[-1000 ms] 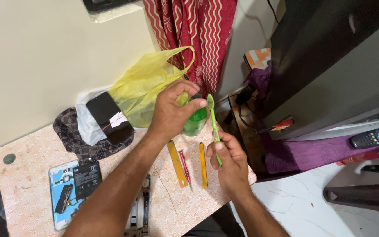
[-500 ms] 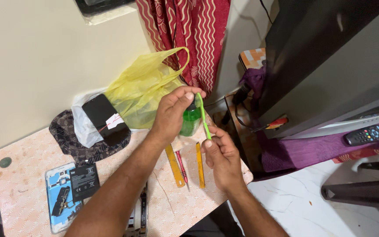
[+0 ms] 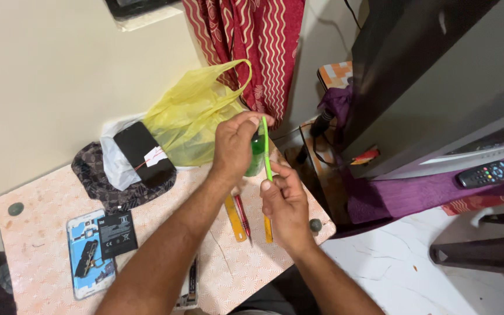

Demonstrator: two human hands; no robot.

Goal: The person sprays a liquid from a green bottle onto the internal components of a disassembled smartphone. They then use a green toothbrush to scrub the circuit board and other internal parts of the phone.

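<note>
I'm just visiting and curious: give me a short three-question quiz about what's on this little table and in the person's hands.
1. True or false: the right hand holds a thin green stick.
2. What does the left hand grip? A) a green bottle B) a remote C) a cup
3. Which lies nearer the table's left edge: the opened phone or the yellow ruler?

Key
1. True; the stick stands nearly upright.
2. A.
3. The opened phone, back cover off, near the left edge.
</note>
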